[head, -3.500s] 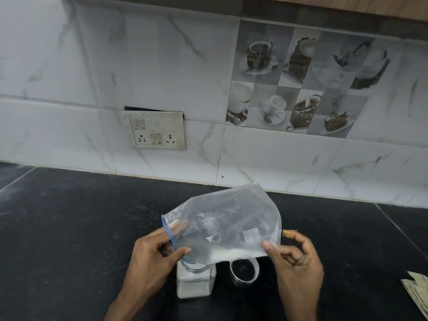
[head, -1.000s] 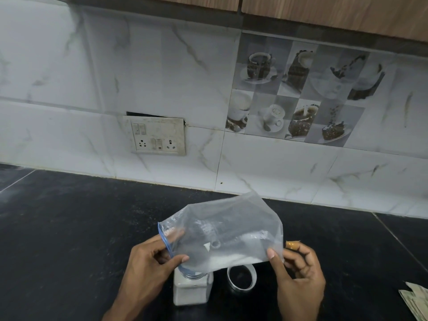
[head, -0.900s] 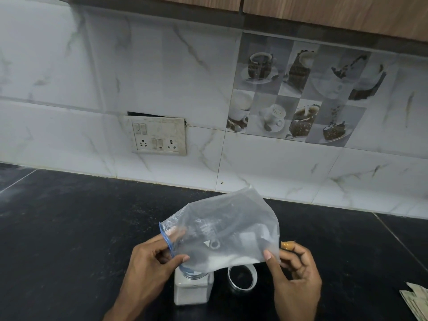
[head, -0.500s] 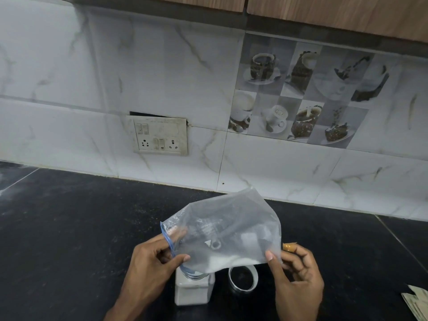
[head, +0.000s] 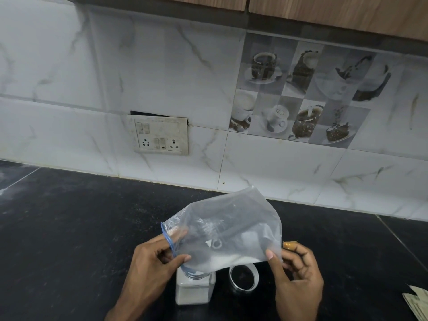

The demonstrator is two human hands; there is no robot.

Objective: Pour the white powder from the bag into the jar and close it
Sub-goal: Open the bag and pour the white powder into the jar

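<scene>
Hands meet over a square clear glass jar [head: 195,290] that stands upright on the black stone desk [head: 69,228]. The left hand [head: 150,269] comes up from below, palm turned inward, its grip narrow: thumb and forefinger pinch the blue-edged mouth of a clear plastic zip bag [head: 227,228] directly above the jar's opening. The right hand [head: 296,279] sits to the right of the jar, fingers curled, its thumb and fingertips nipping the bag's lower right corner and holding it higher than the mouth, so the bag slopes down toward the jar. White powder [head: 229,259] lies along the bag's lower edge, above and just right of the jar's neck; the jar itself looks filled with powder nearly to its shoulder. A round metal-rimmed lid [head: 243,278] lies on the desk just right of the jar, below the bag and beside the right hand.
</scene>
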